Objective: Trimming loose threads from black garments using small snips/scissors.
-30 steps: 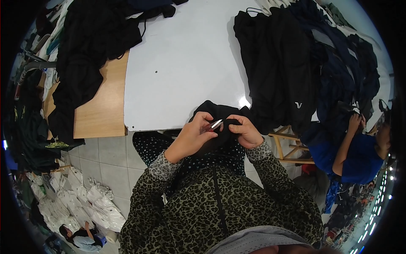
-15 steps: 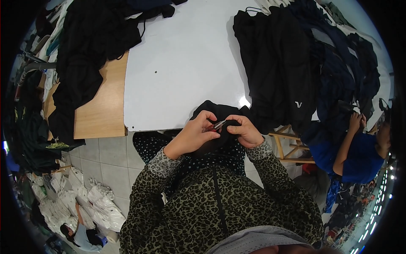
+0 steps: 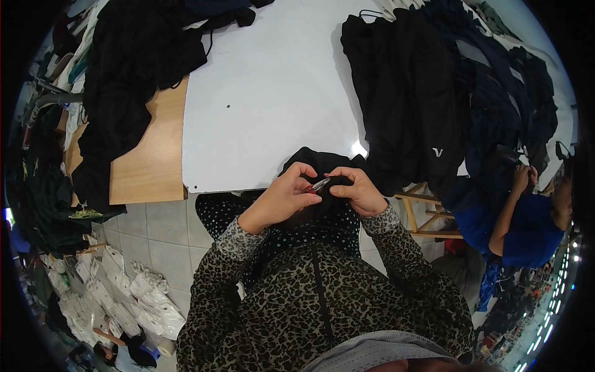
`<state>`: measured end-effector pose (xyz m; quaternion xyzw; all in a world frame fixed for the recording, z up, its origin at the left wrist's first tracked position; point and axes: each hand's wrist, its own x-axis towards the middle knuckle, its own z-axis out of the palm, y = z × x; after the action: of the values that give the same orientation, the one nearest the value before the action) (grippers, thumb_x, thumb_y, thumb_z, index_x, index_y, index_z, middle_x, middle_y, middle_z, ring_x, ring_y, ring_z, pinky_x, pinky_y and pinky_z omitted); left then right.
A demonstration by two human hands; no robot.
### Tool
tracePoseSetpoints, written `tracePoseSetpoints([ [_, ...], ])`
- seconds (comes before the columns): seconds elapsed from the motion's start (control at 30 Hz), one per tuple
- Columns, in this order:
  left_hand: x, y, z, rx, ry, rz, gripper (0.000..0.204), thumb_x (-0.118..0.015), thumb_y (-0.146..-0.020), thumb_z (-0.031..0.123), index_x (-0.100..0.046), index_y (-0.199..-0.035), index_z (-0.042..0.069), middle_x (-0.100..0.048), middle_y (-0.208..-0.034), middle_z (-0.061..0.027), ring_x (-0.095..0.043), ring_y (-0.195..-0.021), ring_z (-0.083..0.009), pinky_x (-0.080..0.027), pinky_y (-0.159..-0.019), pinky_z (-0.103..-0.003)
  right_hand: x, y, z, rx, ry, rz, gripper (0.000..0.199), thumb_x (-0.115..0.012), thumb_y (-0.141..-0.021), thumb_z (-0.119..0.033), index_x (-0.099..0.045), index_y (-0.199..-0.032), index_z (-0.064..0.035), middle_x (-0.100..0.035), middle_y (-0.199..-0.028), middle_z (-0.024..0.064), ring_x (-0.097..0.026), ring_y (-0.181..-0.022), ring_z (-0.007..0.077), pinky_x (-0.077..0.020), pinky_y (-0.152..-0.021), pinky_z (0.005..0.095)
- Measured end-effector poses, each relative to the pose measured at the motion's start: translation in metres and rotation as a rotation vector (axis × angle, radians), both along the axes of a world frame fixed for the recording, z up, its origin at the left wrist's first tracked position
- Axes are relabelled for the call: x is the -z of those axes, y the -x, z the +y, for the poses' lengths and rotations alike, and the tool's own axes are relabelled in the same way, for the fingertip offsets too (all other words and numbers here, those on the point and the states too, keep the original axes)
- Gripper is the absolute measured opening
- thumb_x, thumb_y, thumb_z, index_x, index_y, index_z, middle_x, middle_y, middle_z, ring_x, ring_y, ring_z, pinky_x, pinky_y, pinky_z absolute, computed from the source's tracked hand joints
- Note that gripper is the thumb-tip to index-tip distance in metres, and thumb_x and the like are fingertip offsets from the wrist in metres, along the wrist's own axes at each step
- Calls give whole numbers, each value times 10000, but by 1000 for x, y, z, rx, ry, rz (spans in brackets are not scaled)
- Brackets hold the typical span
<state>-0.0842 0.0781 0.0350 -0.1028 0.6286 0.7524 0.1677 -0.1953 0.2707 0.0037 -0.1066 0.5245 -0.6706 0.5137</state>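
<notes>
Here the white table [image 3: 266, 105] carries heaps of dark clothes [image 3: 421, 105] on the right and more dark clothes [image 3: 130, 68] on the left. At the near edge lies one black garment [image 3: 316, 162], gathered under both hands. The right hand [image 3: 358, 191] pinches a fold of it, fingers closed on the cloth. The left hand [image 3: 286, 193] grips small snips [image 3: 317, 185] with red handles, blades at that fold. Judging by the heaps, the trimming looks mid-way; how many are finished cannot be told.
</notes>
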Motion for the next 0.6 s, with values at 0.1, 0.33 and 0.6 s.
tracePoseSetpoints([
  [0.1, 2, 0, 1, -12, -52, -10, 371, -654, -834, 83, -401, -1103, 48, -584, -798, -24, -486, -642, -65, -391, -564, -204, 0, -1, 0, 2, -2, 3, 219, -717, -752, -26, -632, -953, -9, -621, -985, 49, -548, -947, 109, -411, -885, 250],
  [0.33, -1, -1, 0, -8, -162, -95, 367, -653, -831, 74, -405, -1100, 59, -568, -782, -16, -467, -611, -59, -360, -521, -189, -2, -1, 0, -19, -29, 28, 232, -724, -743, -25, -634, -956, -6, -607, -1038, 71, -539, -974, 118, -409, -888, 258],
  [0.6, 0, -3, -6, 3, -28, 38, 410, -664, -824, 66, -397, -1134, 59, -588, -792, -22, -530, -687, -76, -418, -605, -203, -23, 4, -6, -190, -150, 343, 251, -745, -716, -34, -640, -942, 1, -652, -946, 56, -527, -1080, 187, -363, -971, 318],
])
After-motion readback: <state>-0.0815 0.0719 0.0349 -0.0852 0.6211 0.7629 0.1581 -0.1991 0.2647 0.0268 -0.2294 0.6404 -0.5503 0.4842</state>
